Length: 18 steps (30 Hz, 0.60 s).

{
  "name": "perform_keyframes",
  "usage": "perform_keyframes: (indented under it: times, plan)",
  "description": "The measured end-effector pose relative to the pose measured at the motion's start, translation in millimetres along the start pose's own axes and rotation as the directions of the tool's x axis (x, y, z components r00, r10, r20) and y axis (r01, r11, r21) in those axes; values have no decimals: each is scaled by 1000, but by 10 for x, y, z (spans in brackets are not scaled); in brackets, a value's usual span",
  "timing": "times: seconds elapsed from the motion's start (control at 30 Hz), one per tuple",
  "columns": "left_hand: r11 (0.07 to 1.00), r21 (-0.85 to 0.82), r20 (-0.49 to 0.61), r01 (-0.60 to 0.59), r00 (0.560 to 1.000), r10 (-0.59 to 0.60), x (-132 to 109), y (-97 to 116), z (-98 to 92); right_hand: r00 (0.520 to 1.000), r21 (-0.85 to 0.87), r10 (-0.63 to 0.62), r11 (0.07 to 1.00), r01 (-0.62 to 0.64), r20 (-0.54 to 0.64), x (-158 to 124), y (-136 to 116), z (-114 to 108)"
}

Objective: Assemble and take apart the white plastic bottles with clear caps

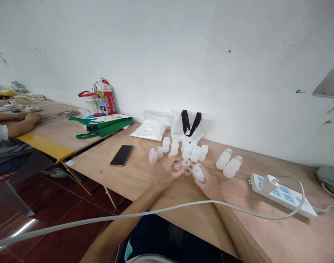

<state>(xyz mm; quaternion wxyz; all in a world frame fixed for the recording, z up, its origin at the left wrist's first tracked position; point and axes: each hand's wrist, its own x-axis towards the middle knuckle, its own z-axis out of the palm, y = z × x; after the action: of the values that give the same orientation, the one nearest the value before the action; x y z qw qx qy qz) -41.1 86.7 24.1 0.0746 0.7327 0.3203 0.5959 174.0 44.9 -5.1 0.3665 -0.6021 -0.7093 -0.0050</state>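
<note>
My left hand [171,168] has its fingers closed around a clear domed cap [178,166]. In my right hand [210,184] is a small translucent white baby bottle [199,174], tilted with its top toward the left hand. Pale collar rings [188,171] lie on the table between the two hands. Just behind them stand several open translucent bottles [194,153] in a cluster. To the left are stacked clear caps [153,156]. Two capped bottles [232,167] stand to the right of my right hand.
A black phone [121,155] lies left on the wooden table [123,182]. Against the wall are a white plastic packet [149,129] and a black-handled bag [176,126]. A power strip [284,195] sits right; its white cable [167,209] crosses before my forearms. Another person's hand [32,118] is far left.
</note>
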Motion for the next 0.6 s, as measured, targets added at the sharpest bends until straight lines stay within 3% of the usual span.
perform_keyframes:
  times: [0.07, 0.17, 0.23, 0.33, 0.43, 0.6]
  plan:
    - [995, 78, -108, 69, 992, -60, 82, -68, -208, 1000, 17, 11, 1000, -11, 14, 7, 0, -1]
    - [941, 208, -286, 269, 936, -204, 274, -249, -577, 1000, 37, 27, 999, -27, 16, 20, 26, 0]
    - [892, 324, -316, 314, 925, -211, 421, -381, -771, 999, 47, 26, 999, -27, 24, 28, 32, 11]
    - [826, 468, -219, 314, 947, -237, 620, -531, -893, 999, 56, 42, 997, -43, 30, 31, 24, 25]
    - [769, 587, -27, 254, 955, -295, 757, -593, -850, 997, 70, 74, 995, -75, 19, 29, 16, 20]
    - [742, 664, 266, 97, 896, -355, 812, -625, -730, 995, 67, 94, 993, -96, 40, 20, 23, -7]
